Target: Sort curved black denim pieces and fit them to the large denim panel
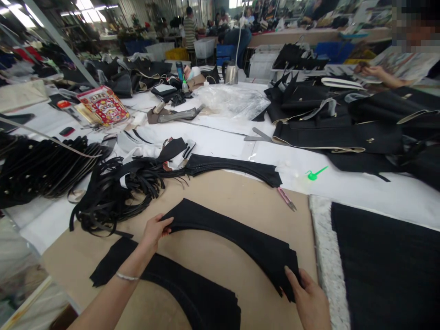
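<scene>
At near centre of the counter (218, 136), over the brown board (206, 253), I have a curved black pc (233, 229) spread btwn both hands. Hands, obs.: L hand (155, 231) pinches its left end, thumb against fingers; R hand (309, 295) grips its right end nr the stepped edge, thumb on the upper face. Neither is free. Clearance btwn pc & board: cannot tell from one view.

Adj. items: second curved pc (202, 284) lies nearer, w/ L forearm (127, 275) crossing above its left part; contact not verifiable. Far curved pcs (233, 166), apparently layered, lie along the board's far edge, pink snips (286, 198) just beside their right end. Black strips (113, 192) heaped to the left. At right, black panel (392, 266) on a white slab (330, 275), apart from the work.

Step in hand, my assessment: handling & aligning the pc by its ends; pick-up vs. set-down can't be confirmed.

Next move, as I judge it, calls for both ends to travel together under light, even tension; pc looks limp, so uneven pull may twist the arc or fold the left corner. L arm shd stay high, else the second curved pc may drag.
</scene>
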Motion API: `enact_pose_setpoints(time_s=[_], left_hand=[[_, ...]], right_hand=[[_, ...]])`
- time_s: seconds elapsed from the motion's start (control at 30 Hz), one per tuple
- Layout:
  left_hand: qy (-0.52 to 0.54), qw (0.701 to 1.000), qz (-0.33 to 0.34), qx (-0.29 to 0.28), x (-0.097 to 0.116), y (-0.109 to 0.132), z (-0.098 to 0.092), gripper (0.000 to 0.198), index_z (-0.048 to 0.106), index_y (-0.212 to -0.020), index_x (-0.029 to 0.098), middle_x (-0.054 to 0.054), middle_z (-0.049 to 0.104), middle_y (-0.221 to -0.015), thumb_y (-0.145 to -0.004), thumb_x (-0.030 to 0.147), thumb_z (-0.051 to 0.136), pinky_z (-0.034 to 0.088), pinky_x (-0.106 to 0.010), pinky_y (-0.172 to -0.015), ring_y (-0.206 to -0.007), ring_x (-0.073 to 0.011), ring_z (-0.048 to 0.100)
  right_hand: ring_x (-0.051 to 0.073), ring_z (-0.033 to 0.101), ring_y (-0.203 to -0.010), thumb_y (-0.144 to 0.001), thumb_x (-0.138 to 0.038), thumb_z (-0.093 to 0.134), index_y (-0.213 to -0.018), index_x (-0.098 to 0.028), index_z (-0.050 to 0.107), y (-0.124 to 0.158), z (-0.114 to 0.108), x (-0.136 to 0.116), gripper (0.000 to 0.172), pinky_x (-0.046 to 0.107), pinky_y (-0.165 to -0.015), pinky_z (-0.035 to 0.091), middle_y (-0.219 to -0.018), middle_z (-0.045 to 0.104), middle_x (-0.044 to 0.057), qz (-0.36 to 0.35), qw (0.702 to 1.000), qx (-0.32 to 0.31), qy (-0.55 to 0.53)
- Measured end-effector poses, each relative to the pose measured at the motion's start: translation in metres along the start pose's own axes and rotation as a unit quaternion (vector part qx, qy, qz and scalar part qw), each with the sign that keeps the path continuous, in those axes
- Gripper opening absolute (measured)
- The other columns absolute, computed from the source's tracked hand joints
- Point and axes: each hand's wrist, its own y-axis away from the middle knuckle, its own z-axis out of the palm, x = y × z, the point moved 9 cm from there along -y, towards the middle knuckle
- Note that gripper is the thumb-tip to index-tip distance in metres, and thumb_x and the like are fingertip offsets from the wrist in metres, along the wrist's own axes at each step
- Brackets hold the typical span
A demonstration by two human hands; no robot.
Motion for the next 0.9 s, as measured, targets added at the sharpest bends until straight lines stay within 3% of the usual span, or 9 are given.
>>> enact_pose_setpoints(time_s=[0.27,0.6,0.9], left_hand=[[-0.031,0.999,0.013,0.004,-0.009,0.011,-0.010,0.044,0.056,-0.078,0.014,0.003,0.058,-0.055,-0.048,0.034,0.081,0.035,-0.018,-0.037,-0.039,-0.0099,0.053],[-0.178,0.983,0.020,0.027,-0.021,-0.007,-0.013,0.046,0.056,-0.077,0.017,0.007,0.049,-0.043,-0.050,0.048,0.075,0.029,-0.019,-0.032,-0.034,-0.0108,0.045],[-0.181,0.982,0.055,0.026,-0.008,0.000,-0.012,0.033,0.051,-0.065,0.018,0.006,0.046,-0.039,-0.056,0.047,0.067,0.026,-0.019,-0.032,-0.032,-0.0099,0.042]], right_hand=[[0.024,0.059,-0.064,-0.075,-0.068,0.040,-0.078,-0.023,0.056,0.005,0.006,-0.004,0.048,0.033,-0.061,0.042,-0.065,0.062,0.003,0.003,0.999,-0.012,0.042],[0.020,0.053,-0.055,-0.078,-0.061,0.036,-0.068,-0.025,0.045,0.013,0.002,-0.015,0.039,0.031,-0.057,0.033,-0.058,0.054,0.001,-0.022,0.997,0.035,0.069],[0.026,0.059,-0.068,-0.073,-0.069,0.032,-0.077,-0.026,0.050,0.007,0.016,0.010,0.047,0.035,-0.065,0.040,-0.072,0.062,0.005,0.036,0.993,-0.056,0.100]])
